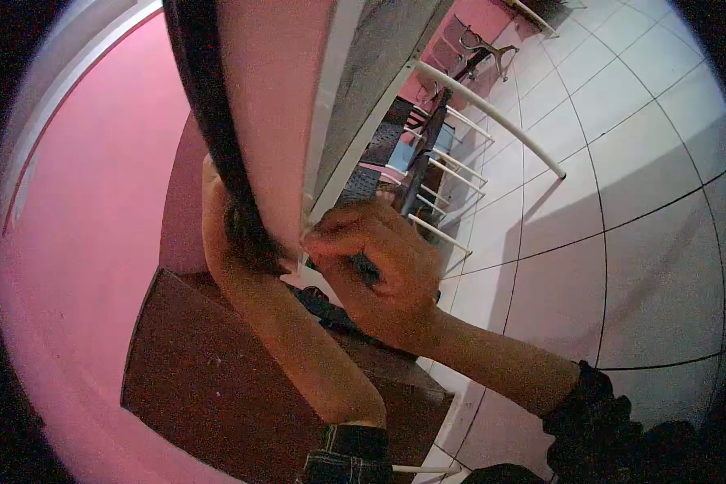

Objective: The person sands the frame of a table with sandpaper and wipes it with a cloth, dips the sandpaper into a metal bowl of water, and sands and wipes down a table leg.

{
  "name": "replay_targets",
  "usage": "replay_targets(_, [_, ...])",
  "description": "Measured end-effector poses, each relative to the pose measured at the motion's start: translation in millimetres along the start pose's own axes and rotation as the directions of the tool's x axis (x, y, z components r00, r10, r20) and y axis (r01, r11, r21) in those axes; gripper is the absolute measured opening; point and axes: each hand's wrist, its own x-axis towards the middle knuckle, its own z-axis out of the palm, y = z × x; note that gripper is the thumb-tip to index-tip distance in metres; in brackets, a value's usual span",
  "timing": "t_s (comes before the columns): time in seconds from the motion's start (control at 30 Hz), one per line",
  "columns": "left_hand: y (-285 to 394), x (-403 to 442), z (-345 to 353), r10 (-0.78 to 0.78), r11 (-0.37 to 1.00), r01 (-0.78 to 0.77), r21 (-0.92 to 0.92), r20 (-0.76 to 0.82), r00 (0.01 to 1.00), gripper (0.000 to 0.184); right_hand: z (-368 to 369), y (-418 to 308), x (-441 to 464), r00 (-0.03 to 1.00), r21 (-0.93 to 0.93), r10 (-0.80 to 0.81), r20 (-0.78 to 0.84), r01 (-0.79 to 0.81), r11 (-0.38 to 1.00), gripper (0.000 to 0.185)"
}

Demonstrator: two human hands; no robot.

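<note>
Head view: a dark band is running lengthwise from the upper edge of the picture down toward the gap between the two hands, its lower end blurring. Relative to the right hand, the band is lying on the left side, its lower end sitting just beside the curled fingers. The left hand is the nearer one; the band is passing in front of it and hiding most of its fingers.

Grip state, left: cannot be told, because the band is covering the fingers. Grip state, right: the fingers are curling inward toward the thumb; whether the tips are meeting or clamping something thin cannot be told.

A pinkish panel is standing between band and white edge strip, the strip's lower end reaching the right fingertips.

Surface: a brown tabletop is extending beneath the left forearm. Room: the picture is tilting sideways, so the tiled floor is filling the right, a white leg is reaching it, and a pink wall is occupying the left.
</note>
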Motion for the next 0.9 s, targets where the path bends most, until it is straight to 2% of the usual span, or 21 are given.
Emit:
replay_targets(0.2, [-2.3, 1.8, -3.5, -0.004, 1.000, 0.004, -0.019, -0.004, 1.000, 0.034, -5.4, -4.5, 2.8, 0.997, -0.062, 0.058, 0.053, -0.055, 0.997, 0.015])
replay_targets(0.3, [-5.5, -3.6, -5.4, -0.020, 1.000, 0.020, -0.019, -0.002, 1.000, 0.034, -3.6, -4.7, 5.0, 0.999, -0.029, -0.020, -0.031, 0.019, 0.999, 0.016])
replay_targets(0.5, [-3.1, 3.6, -3.8, -0.010, 0.999, 0.010, -0.039, 0.010, 1.000, 0.034, -2.5, -1.5, -1.6, 0.994, -0.084, 0.064, 0.087, -0.057, 0.995, 0.018])
replay_targets(0.6, [-8.5, -0.8, -6.1, -0.028, 0.999, 0.029, -0.045, 0.007, 1.000, 0.034, -8.0, -14.6, 14.3, 0.999, -0.002, -0.028, -0.022, 0.028, 1.000, 0.018])
replay_targets(0.7, [-9.0, -2.9, -5.1, -0.037, 0.998, 0.037, -0.055, 0.015, 0.999, 0.034, -0.4, -2.4, 6.2, 0.996, -0.004, -0.069, -0.051, 0.069, 0.998, 0.018])
replay_targets(0.9, [-1.4, 5.6, -1.6, -0.023, 0.997, 0.025, -0.077, 0.033, 0.999, 0.034, -1.2, 3.4, 0.2, 0.997, -0.047, 0.045, 0.070, -0.042, 0.998, 0.018])
